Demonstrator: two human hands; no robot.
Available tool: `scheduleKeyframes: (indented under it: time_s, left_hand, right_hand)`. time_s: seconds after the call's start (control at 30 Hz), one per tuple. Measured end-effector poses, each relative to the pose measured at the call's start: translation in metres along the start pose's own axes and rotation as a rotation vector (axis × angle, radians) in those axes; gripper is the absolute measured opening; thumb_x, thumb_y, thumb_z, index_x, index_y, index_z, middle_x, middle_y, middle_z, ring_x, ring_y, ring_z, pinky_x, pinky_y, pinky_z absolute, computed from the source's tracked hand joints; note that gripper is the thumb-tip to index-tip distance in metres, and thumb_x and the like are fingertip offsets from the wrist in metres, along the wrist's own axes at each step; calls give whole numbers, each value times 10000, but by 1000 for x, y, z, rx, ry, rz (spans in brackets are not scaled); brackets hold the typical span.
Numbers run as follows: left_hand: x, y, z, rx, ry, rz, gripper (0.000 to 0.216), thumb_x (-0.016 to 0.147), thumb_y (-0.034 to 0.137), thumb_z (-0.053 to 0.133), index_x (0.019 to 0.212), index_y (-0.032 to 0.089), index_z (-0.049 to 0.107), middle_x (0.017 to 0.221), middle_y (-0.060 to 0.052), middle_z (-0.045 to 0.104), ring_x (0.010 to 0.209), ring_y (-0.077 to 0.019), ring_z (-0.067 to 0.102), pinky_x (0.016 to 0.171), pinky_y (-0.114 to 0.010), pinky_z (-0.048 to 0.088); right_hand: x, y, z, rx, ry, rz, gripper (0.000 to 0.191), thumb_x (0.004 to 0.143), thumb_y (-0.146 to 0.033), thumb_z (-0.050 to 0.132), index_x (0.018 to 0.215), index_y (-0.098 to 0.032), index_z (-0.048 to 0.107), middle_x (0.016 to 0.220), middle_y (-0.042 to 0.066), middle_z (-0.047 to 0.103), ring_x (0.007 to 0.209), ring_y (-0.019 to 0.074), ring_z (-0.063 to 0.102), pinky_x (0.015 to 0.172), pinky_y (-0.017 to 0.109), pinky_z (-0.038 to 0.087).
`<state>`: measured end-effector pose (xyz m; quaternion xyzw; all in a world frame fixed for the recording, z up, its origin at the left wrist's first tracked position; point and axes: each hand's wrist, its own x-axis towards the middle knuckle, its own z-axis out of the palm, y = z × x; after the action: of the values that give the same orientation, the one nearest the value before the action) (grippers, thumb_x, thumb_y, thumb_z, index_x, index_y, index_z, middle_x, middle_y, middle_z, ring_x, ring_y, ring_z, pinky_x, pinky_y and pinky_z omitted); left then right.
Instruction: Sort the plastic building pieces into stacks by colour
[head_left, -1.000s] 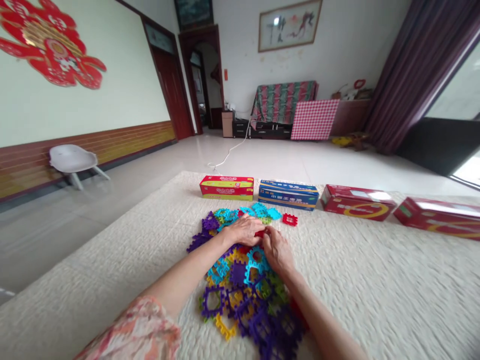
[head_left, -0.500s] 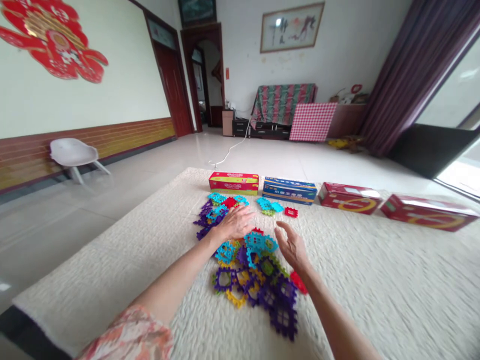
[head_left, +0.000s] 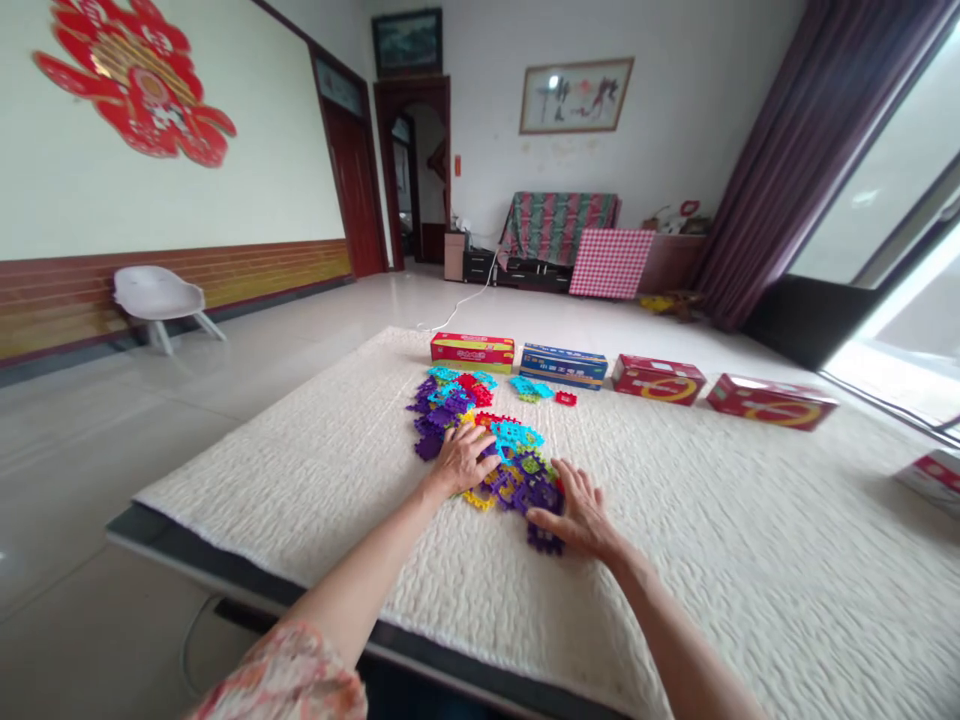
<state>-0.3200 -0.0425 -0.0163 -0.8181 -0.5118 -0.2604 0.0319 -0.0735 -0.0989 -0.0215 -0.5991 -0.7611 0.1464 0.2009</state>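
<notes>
A heap of flat plastic interlocking tiles (head_left: 480, 425) in purple, cyan, red, yellow and green lies on a cream quilted cover (head_left: 675, 500). My left hand (head_left: 463, 457) rests flat on the heap's near left part with fingers spread, holding nothing. My right hand (head_left: 579, 513) lies at the heap's near right corner, fingers stretched over purple tiles (head_left: 541, 497). A lone red tile (head_left: 565, 398) sits apart, beyond the heap.
Along the cover's far edge stand a red-yellow box (head_left: 472, 352), a blue box (head_left: 563, 366) and two red boxes (head_left: 658, 379) (head_left: 770, 401). A white chair (head_left: 159, 298) stands by the left wall. A cable (head_left: 457, 305) runs over the tiled floor.
The view has pulled back and up. Both hands have drawn nearer along the heap; my right hand, lifted half a second ago, now lies on the tiles.
</notes>
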Motion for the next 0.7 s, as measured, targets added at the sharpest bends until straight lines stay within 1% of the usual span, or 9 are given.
scheduleKeyframes:
  time_s: [0.1,0.2,0.3,0.47,0.7]
  left_hand:
    - [1,1,-1,-14,14,29,363,881,431,525,1189,260,612,1258,-45,602,1198,-227,484,1026,-441,346]
    - [2,1,-2,-33,26,35,343,884,410,525,1167,242,623,1226,-43,617,1165,-209,508,1004,-409,362]
    - [2,2,-1,-40,42,24,312,889,388,523,1143,244,634,1198,-36,627,1149,-198,516,1005,-396,357]
    - [2,1,2,-57,59,35,275,890,359,512,1111,253,637,1157,-28,636,1125,-195,523,979,-385,363]
    - [3,0,0,-85,57,35,265,869,370,537,1079,246,639,1159,-38,636,1127,-217,522,971,-406,368]
  right_hand:
    - [2,-2,4,-111,-7,-16,927,673,-674,616,1445,-252,325,1497,152,330,1370,430,241,1027,676,230]
    - [3,0,8,-166,46,-49,865,694,-665,600,1423,-260,367,1468,146,377,1338,416,297,1001,665,273]
    - [3,2,11,-182,92,-74,819,723,-668,570,1411,-264,386,1452,136,406,1318,398,326,990,660,288]
    - [0,1,12,-190,111,-93,836,738,-673,556,1434,-251,362,1433,134,444,1323,377,345,1001,647,308]
    - [-2,8,16,-200,100,-57,850,752,-670,543,1462,-259,323,1477,126,405,1378,389,292,1048,658,263]
